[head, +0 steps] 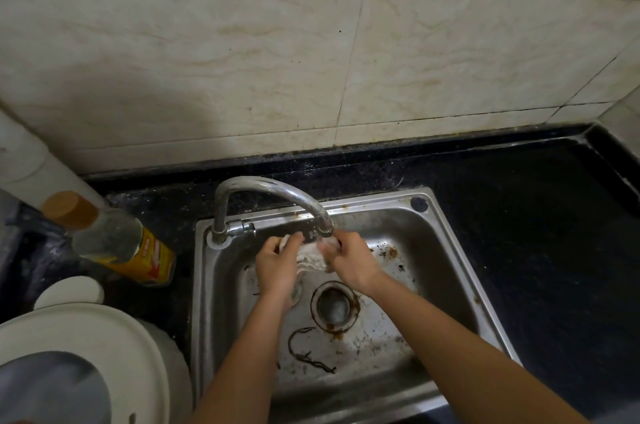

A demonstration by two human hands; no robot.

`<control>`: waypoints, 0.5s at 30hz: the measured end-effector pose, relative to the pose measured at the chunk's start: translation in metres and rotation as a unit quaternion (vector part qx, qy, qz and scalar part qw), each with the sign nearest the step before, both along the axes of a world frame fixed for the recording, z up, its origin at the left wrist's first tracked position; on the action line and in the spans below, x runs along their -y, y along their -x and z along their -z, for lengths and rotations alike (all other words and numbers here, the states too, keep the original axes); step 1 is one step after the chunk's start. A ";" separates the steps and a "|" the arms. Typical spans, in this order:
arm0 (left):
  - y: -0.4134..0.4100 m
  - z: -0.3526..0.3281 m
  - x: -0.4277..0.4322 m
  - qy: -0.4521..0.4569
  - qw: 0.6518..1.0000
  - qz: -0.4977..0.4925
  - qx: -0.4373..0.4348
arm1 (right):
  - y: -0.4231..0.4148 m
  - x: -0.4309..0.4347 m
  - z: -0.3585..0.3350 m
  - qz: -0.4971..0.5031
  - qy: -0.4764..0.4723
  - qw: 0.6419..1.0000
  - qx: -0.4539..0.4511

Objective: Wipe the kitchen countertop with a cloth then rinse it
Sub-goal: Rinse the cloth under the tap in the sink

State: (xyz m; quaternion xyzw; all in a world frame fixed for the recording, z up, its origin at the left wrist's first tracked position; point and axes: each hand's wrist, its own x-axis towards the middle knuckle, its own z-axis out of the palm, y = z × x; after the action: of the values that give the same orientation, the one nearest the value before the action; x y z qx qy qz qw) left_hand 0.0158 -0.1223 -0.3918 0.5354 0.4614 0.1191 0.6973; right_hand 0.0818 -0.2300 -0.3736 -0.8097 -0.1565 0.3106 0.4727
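Note:
A small pale cloth [310, 256] is stretched between my two hands under the spout of the curved chrome tap [273, 193]. My left hand [277, 266] grips its left end and my right hand [349, 259] grips its right end. Both hands hover inside the stained steel sink [446, 250], above the round drain [334, 306]. Much of the cloth is hidden by my fingers. The black speckled countertop [533, 216] surrounds the sink.
A clear bottle [114, 240] with an orange cap and yellow label stands left of the sink. A white appliance lid [79, 354] fills the lower left corner. Brown debris lies on the sink floor. A tiled wall [277, 60] rises behind the counter.

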 end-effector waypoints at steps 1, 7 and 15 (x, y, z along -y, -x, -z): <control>-0.001 -0.002 0.000 0.008 1.000 -0.004 0.012 | 0.001 -0.002 -0.002 -0.001 0.010 1.000 0.011; -0.001 -0.005 0.001 0.023 0.988 0.146 0.033 | -0.004 -0.007 -0.003 0.052 0.044 0.997 0.043; -0.012 -0.002 0.008 -0.051 0.992 0.114 -0.026 | 0.005 -0.002 -0.001 0.030 -0.052 0.995 -0.083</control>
State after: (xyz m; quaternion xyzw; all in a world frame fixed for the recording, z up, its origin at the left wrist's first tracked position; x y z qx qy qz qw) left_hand 0.0277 -0.1302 -0.3898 0.6220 0.4089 0.0479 0.6661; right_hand 0.0765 -0.2278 -0.3725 -0.7598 -0.1084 0.3535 0.5348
